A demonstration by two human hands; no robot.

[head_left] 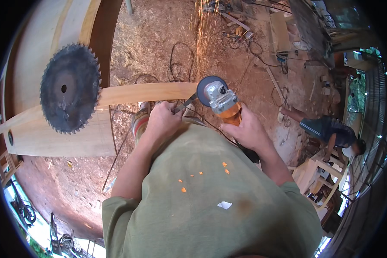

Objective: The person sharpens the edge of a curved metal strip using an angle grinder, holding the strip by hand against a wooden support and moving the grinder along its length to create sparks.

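Note:
My right hand (248, 130) is wrapped round the orange body of an angle grinder (222, 99). Its grey disc (203, 92) faces left, at the end of a wooden strip (152, 93). Closed in my left hand (164, 119) is a narrow dark metal piece, like a blade or chisel (187, 102), whose far end meets the disc's edge. A stream of orange sparks (199, 38) shoots away from me. To the left, a large toothed circular saw blade (75, 99) with a centre hole rests over the wooden strip.
Pale wooden boards (73, 139) lie at the left under the saw blade. Black cables (173, 64) snake over the reddish dirt floor, with tools (241, 32) farther off. At the right another person (329, 131) bends by a wooden frame (320, 165). Bicycles (64, 243) stand at the lower left.

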